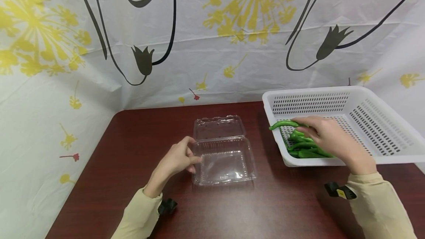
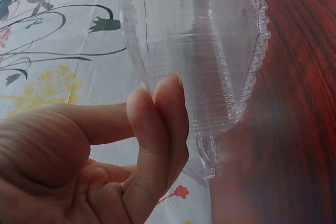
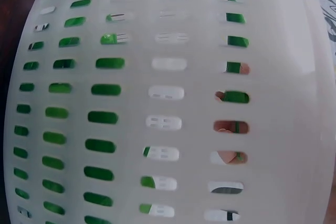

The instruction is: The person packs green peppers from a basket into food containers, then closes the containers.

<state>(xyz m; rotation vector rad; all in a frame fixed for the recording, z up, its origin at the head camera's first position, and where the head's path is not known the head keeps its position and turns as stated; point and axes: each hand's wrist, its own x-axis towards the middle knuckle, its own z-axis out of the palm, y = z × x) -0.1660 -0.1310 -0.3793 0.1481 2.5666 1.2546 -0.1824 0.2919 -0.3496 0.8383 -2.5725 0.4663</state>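
Across the dark red surface (image 1: 232,209) of the head view, a clear hinged container (image 1: 222,161) lies with its lid (image 1: 219,128) thrown back; the left hand (image 1: 176,158) is at the container's left edge, while the right hand (image 1: 327,135) pinches one green pepper (image 1: 283,124) above the left part of a white slotted basket (image 1: 315,162) where other green peppers (image 1: 307,145) lie grouped; left wrist view: the left hand's bent fingers (image 2: 152,135) overlap the clear plastic, though whether they grip it cannot be told, and a patterned sheet (image 2: 47,40) shows behind; right wrist view: the basket's slotted wall (image 3: 283,129) dominates, green peppers and bits of hand visible through its openings
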